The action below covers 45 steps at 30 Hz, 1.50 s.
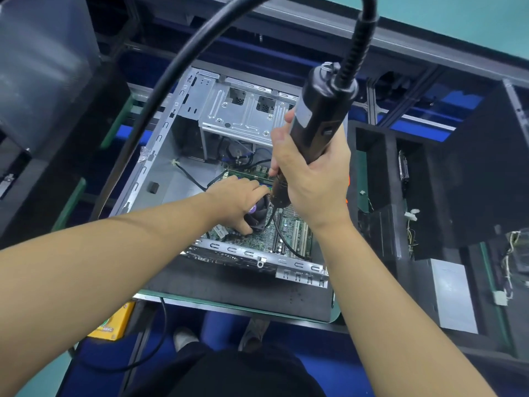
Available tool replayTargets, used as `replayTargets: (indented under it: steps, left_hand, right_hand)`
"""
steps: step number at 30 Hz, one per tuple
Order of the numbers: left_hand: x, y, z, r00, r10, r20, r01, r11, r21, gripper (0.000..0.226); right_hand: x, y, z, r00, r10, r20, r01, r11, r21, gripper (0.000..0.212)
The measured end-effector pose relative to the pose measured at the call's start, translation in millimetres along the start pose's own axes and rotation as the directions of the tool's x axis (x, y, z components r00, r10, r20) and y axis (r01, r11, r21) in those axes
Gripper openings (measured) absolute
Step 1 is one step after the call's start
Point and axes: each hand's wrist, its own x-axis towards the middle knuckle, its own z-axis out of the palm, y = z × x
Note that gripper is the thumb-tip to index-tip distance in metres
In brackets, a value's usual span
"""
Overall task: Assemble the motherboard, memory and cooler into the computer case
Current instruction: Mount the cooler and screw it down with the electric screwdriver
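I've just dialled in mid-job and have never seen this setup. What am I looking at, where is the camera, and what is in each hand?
There is no robot here. These are a person's two bare arms, seen by one wide-angle camera worn on the head and looking down.

On the bench lies an open computer case, with the green motherboard inside it. The left hand holds the cooler, a black fan block on the board, with fingers across its top and the thumb at its near side.

The right hand grips an electric screwdriver, a black barrel held upright, with a thick cable looping away overhead. Its lower end comes down at the cooler's edge. Whether the bit sits on a screw cannot be seen.

To the right stands black foam packing.
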Motion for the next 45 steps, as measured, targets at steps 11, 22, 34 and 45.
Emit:
replayTargets:
  steps: [11, 22, 34, 45]
  left_hand:
    - [-5, 3, -9, 1.000, 0.011, 0.016, -0.011, 1.000, -0.014, 0.060]
    - [-22, -16, -9, 0.991, 0.062, -0.120, -0.077, 0.989, -0.128, 0.076]
    - [-44, -56, -6, 0.999, -0.018, 0.040, 0.034, 0.901, -0.432, 0.076]
    - [-50, -62, 4, 0.981, -0.066, 0.182, 0.135, 0.905, -0.402, 0.103]
  right_hand:
    - [4, -14, 5, 0.998, -0.027, 0.056, 0.027, 1.000, -0.005, 0.026]
    - [25, -43, 42, 0.996, -0.089, 0.020, 0.089, 0.996, -0.017, 0.021]
    - [33, -39, 70, 0.999, -0.046, 0.007, 0.046, 0.999, -0.004, 0.020]
    - [42, -38, 81, 0.994, -0.093, -0.055, 0.094, 0.995, 0.028, 0.014]
